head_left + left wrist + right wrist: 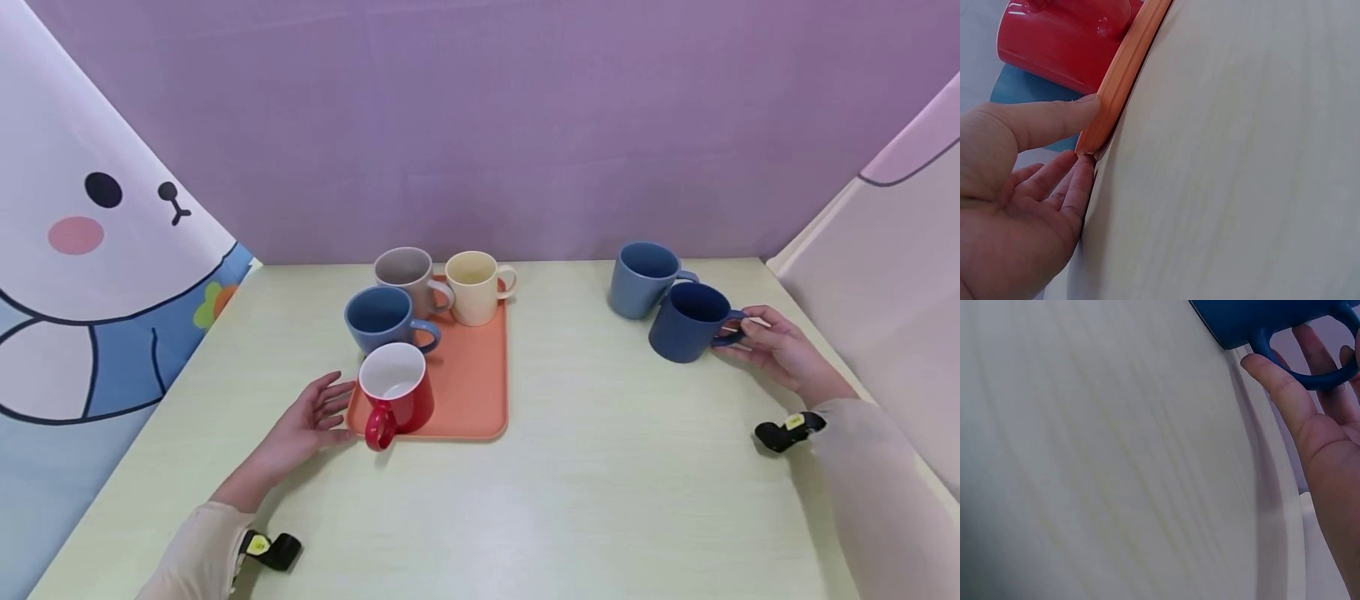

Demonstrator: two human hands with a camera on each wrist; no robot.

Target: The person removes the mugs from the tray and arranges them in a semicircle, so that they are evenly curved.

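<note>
My right hand (780,350) holds the handle of a dark blue mug (675,333), its thumb and fingers about the loop. Close behind that mug stands a lighter blue mug (630,293); whether the two touch cannot be told. At the left, my left hand (303,429) is at the near left corner of an orange tray (474,392). Its thumb and fingertips touch the rim there, fingers loosely extended. A red mug (418,407) with white inside sits nearest on the tray, handle toward me. Behind it are a blue mug (381,337), a grey mug (422,293) and a cream mug (474,302).
A pale wood-patterned table (570,467) lies beneath everything. Behind it hangs a purple cloth (525,133). A cartoon-printed cloth (120,283) borders the left side, a pale cloth (892,283) the right. Mug handles on the tray jut out to the right.
</note>
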